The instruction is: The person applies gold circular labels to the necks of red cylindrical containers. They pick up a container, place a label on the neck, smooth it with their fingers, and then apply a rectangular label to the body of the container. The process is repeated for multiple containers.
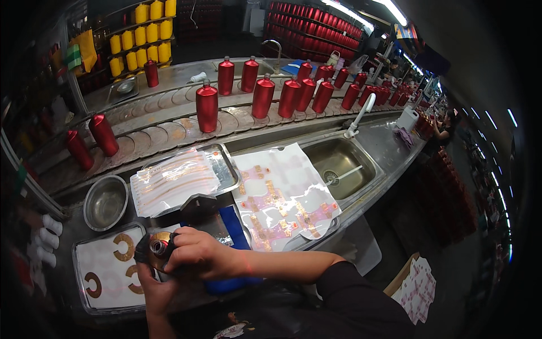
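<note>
Both hands are together at lower left around a bottle [160, 247], its open neck pointing up toward me. Gold shows around the bottle's shoulder; its body is mostly hidden. My left hand [154, 285] grips it from the left and below, with black coverings on the fingers. My right hand [199, 253] is closed against the bottle's right side, fingers bent at the shoulder, also with a black covering. Just left of the hands, a shallow tray [77, 265] holds white backing paper with several C-shaped gold decals [94, 285].
Red bottles [206, 107] stand along a conveyor [164, 135] behind. Ahead lie a metal bowl [105, 202], striped decal strips [175, 183], and pink-gold decal sheets [282, 198]. A sink [339, 161] with a white tap [361, 116] is right. Another person [446, 130] works far right.
</note>
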`<state>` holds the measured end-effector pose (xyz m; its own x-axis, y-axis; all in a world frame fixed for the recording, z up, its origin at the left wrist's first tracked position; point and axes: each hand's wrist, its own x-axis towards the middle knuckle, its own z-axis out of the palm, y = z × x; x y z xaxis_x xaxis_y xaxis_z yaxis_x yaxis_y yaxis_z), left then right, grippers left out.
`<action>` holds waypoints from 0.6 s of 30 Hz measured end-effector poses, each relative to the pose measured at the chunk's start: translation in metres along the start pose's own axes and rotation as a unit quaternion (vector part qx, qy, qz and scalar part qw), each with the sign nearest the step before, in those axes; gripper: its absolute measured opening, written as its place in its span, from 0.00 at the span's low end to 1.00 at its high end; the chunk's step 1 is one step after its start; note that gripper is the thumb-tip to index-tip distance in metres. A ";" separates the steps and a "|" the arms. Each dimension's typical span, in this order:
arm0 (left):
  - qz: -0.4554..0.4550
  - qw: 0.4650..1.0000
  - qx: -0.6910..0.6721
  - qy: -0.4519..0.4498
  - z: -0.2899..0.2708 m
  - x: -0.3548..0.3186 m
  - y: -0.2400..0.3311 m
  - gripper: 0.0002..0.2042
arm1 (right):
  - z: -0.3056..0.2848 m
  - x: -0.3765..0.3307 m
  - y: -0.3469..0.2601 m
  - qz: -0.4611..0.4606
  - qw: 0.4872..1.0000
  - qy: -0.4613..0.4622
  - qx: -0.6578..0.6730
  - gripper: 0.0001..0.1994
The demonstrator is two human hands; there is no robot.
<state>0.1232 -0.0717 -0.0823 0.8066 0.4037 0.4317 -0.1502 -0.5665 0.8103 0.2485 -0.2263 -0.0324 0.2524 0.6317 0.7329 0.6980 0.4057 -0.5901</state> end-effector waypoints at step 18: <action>-0.025 0.994 -0.095 -0.043 -0.022 0.022 0.004 0.42 | 0.003 0.024 -0.018 0.118 0.990 0.001 -0.076 0.13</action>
<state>0.1281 -0.0496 -0.0604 0.8599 0.3606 0.3613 -0.2085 -0.3980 0.8934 0.2400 -0.2170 -0.0049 0.4217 0.6955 0.5818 0.7128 0.1423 -0.6868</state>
